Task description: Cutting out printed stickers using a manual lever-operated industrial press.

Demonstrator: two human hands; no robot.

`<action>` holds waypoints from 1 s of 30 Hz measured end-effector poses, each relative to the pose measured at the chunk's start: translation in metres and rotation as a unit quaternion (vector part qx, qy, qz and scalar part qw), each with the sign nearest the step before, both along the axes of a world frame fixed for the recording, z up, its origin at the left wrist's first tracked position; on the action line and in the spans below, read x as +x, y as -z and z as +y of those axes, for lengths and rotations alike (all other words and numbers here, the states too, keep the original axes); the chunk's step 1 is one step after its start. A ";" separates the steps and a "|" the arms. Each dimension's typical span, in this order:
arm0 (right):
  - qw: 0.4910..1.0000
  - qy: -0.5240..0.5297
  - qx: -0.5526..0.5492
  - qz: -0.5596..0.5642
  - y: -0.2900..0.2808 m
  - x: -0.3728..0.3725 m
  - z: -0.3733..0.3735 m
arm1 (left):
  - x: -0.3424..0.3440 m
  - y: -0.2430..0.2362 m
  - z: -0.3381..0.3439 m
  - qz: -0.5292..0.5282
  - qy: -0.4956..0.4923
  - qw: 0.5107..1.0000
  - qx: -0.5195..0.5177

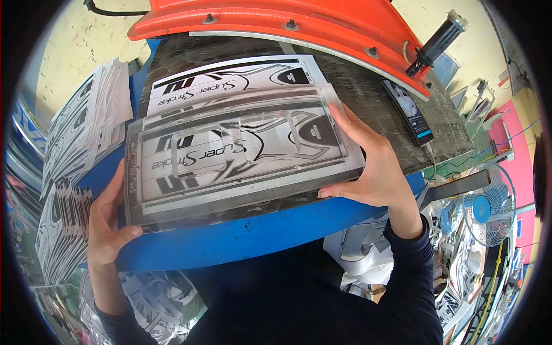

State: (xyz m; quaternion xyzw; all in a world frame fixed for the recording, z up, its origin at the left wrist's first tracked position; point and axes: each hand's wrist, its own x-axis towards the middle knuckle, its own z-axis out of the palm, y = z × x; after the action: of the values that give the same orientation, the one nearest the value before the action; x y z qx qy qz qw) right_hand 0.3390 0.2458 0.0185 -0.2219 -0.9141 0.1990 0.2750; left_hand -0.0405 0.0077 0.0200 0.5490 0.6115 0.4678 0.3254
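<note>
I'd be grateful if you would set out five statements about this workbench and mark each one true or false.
1. The left hand and right hand hold opposite ends of a clear plate. True.
2. The phone lies to the left of the clear plate. False: the phone lies to its right.
3. Printed sheets are stacked at the left of the bench. True.
4. The phone's screen is dark. False: it is lit.
5. The red metal part is nearer the person than the clear plate. False: the red metal part is beyond it.
</note>
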 end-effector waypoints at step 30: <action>0.983 -0.037 -0.171 0.058 -0.002 0.023 0.002 | 0.050 0.011 -0.029 -0.069 -0.080 0.993 0.058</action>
State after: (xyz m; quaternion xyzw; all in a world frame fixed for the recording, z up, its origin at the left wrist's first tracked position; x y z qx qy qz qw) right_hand 0.3622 0.2481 0.0207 -0.2196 -0.8569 0.3747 0.2777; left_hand 0.0093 -0.0214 0.0088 0.4831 0.6013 0.5635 0.2959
